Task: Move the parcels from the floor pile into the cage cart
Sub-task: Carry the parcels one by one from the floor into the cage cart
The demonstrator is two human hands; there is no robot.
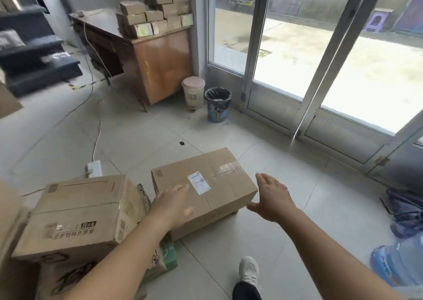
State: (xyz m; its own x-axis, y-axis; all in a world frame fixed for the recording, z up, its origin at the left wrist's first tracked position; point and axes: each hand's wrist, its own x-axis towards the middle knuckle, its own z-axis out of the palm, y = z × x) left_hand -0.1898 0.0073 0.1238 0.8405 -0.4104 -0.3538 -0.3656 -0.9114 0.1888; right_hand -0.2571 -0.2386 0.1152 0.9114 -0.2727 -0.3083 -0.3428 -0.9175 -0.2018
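A brown cardboard parcel [212, 180] with a white label and clear tape lies on the tiled floor in front of me. My left hand [171, 204] hovers over its near left corner with fingers straight. My right hand [272, 196] is spread open just beside the parcel's right end, thumb near the lower corner. Neither hand grips anything. A larger printed carton [80, 215] sits to the left on top of other boxes. No cage cart is in view.
A wooden desk [158, 64] stacked with small boxes stands at the back. A pink bin [193, 92] and a black-lined bucket [218, 104] sit beside it. Glass doors [297, 70] run along the right. A power strip [94, 168] and cables lie on the floor. Blue bags [402, 212] lie at right.
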